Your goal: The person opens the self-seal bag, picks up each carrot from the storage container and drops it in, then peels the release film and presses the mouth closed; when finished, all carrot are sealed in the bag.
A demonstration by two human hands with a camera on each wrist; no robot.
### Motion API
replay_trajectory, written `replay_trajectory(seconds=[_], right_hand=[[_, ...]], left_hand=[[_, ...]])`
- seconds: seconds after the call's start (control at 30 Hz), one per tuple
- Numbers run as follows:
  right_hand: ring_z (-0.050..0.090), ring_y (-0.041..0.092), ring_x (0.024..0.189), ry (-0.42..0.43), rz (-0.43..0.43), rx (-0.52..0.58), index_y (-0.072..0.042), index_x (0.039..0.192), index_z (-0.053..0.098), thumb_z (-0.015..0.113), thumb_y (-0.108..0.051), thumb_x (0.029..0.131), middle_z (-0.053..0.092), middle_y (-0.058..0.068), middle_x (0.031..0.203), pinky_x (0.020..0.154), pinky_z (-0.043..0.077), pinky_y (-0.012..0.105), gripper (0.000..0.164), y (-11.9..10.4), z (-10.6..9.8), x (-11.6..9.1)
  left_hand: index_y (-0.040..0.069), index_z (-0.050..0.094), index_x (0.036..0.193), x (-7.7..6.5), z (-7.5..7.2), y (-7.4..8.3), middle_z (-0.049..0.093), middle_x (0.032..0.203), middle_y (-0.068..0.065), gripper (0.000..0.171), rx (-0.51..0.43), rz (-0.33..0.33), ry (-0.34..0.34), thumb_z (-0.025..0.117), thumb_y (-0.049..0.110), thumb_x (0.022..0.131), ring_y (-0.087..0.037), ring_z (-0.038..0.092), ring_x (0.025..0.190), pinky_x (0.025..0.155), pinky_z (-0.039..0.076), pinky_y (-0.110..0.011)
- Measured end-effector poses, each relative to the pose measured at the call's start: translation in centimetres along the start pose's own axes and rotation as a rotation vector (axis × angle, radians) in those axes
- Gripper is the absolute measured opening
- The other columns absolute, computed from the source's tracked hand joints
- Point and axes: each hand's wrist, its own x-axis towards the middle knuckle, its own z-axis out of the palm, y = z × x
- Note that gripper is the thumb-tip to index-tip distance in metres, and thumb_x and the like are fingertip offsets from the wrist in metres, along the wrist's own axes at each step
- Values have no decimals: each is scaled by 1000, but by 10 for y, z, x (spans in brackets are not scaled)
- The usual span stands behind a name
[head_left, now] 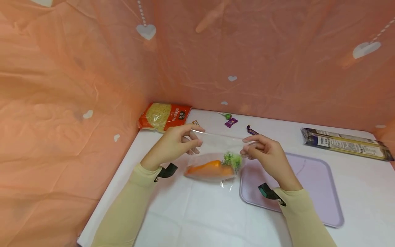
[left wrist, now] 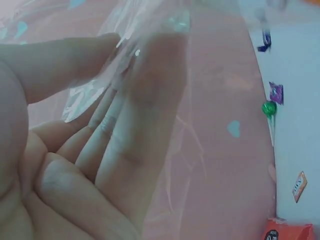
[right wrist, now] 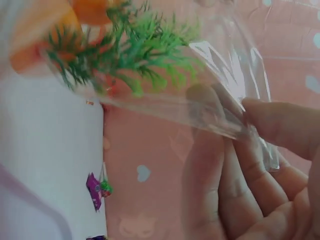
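Observation:
A clear plastic bag [head_left: 217, 142] hangs between both hands over the white table. Inside it lies an orange toy-like carrot [head_left: 208, 168] with green leafy tops [head_left: 233, 160] toward the right side. My left hand [head_left: 176, 144] pinches the bag's upper left corner between thumb and fingers. At the upper right corner, my right hand [head_left: 267, 155] pinches the film the same way. In the right wrist view, the green leaves [right wrist: 130, 55] show through the film near the right fingers. The left wrist view has the film [left wrist: 92, 90] running between thumb and fingers.
A lilac tray [head_left: 311, 192] lies under and beside the right forearm. At the back stand a red pasta bag [head_left: 166, 116], a green lollipop [head_left: 228, 116], a purple wrapped candy [head_left: 231, 122] and a dark wrapped candy [head_left: 252, 130]. Long noodle packs [head_left: 345, 142] lie far right.

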Motion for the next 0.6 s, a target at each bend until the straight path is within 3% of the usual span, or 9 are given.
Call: replay_trajectory(seconds=[0.07, 0.17, 0.27, 0.4, 0.5, 0.6], right_hand=[[76, 22, 88, -14, 12, -10, -12, 124, 66, 67, -28, 98, 78, 9, 99, 79, 62, 35, 30, -2, -1, 2], [76, 21, 88, -22, 42, -48, -11, 126, 65, 66, -28, 99, 77, 12, 100, 79, 61, 30, 31, 4, -2, 11], [74, 18, 87, -15, 78, -199, -11, 125, 65, 66, -28, 99, 78, 10, 98, 80, 59, 27, 31, 19, -1, 24], [72, 20, 90, 1, 103, -420, -10, 127, 65, 67, -25, 96, 78, 8, 96, 87, 56, 37, 34, 34, 3, 38], [73, 28, 96, 24, 98, -508, -8, 133, 60, 67, -24, 95, 76, 13, 104, 91, 55, 47, 42, 39, 3, 41], [73, 32, 102, 57, 89, -569, -9, 139, 55, 66, -27, 96, 74, 15, 114, 92, 55, 50, 48, 39, -3, 38]], left_hand=[[25, 64, 128, 1, -2, 1, 72, 90, -10, 37, 6, -15, -13, 75, 22, 92, -25, 75, 71, 67, 63, -35], [21, 64, 129, 16, -1, -13, 73, 88, -11, 37, 17, -37, -32, 74, 21, 93, -29, 75, 72, 66, 63, -36], [16, 64, 128, 38, 4, -40, 73, 83, -10, 36, 56, -68, -54, 73, 20, 93, -29, 74, 70, 67, 63, -39], [12, 62, 132, 60, 10, -70, 73, 78, -6, 42, 155, -117, -83, 73, 26, 94, -21, 72, 68, 72, 62, -37], [13, 58, 136, 70, 12, -83, 72, 84, -3, 49, 250, -133, -58, 71, 35, 95, -16, 71, 74, 78, 58, -34], [14, 56, 139, 70, 8, -88, 72, 98, -3, 51, 326, -125, 5, 69, 37, 95, -18, 71, 88, 88, 57, -36]])
